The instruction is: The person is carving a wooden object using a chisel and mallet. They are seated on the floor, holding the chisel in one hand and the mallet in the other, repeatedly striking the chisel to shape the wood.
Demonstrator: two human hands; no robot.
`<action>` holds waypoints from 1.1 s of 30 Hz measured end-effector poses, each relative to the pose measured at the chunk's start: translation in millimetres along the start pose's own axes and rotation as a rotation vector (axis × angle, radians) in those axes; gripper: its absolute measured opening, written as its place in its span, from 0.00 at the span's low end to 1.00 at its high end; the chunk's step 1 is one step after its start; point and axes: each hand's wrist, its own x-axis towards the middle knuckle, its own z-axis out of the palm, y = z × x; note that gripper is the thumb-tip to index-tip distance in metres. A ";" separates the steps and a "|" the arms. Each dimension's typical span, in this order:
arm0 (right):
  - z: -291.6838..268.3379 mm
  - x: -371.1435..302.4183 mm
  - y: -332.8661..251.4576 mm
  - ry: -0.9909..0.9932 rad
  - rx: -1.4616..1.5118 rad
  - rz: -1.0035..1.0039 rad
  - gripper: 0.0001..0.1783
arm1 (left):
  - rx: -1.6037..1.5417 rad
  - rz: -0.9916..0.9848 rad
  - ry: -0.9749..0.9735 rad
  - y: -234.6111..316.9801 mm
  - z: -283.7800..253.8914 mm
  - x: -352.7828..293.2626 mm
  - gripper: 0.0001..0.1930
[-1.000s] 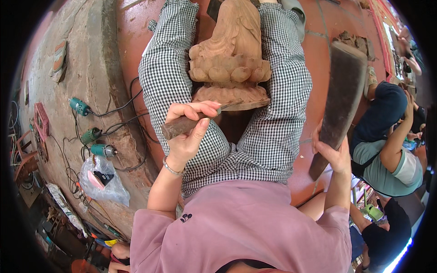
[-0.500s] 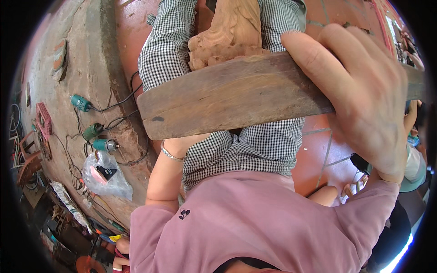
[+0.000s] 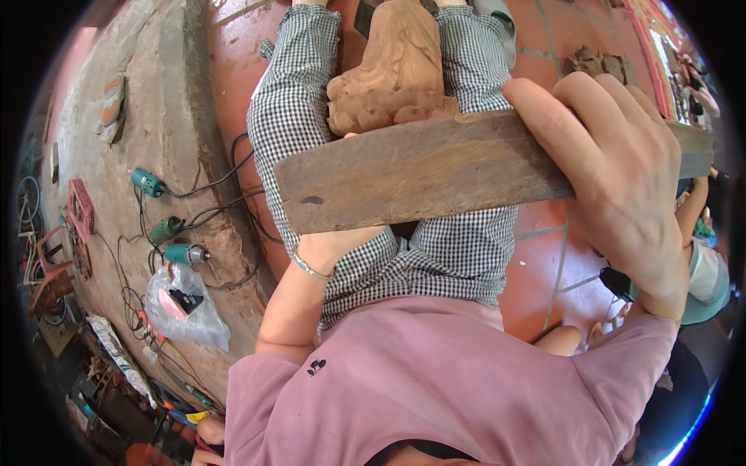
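A long, flat wooden board (image 3: 412, 182), brown and worn with rounded corners, lies crosswise above my lap. My right hand (image 3: 618, 163) grips it near its right end, thumb and fingers wrapped over the upper edge. Beyond the board, between my checked trouser legs, stands a carved wooden statue (image 3: 400, 58), a robed figure on a petalled base; its lowest part is hidden. My left hand (image 3: 342, 242), with a bracelet at the wrist, reaches behind the board. Only a fingertip shows above the board, beside the statue's base, so its grip is hidden.
On the left, a worn wooden slab (image 3: 183, 101) bears several green power tools (image 3: 146, 182) with black cables. A clear plastic bag (image 3: 206, 314), a pink basket (image 3: 81, 210) and a sanding-type block (image 3: 113, 101) lie there too. Another person's arm (image 3: 691, 206) shows at right.
The board and my right hand have shifted to the right and a little toward me. More of the statue and of my left wrist shows now.
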 end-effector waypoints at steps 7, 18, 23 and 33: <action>8.4 -16.8 -1.9 0.063 -0.013 0.047 0.34 | -0.316 -0.002 0.117 15.6 -6.1 19.9 0.27; 13.9 -34.4 -3.2 0.103 0.157 0.181 0.36 | -0.135 0.071 0.238 36.2 -11.2 42.6 0.13; 16.3 -36.4 -6.8 0.154 -0.057 0.163 0.28 | -0.215 0.092 0.328 41.7 -10.8 50.2 0.14; 24.8 -48.4 -15.8 0.274 0.043 0.186 0.25 | 0.111 0.202 0.316 35.8 8.1 32.3 0.20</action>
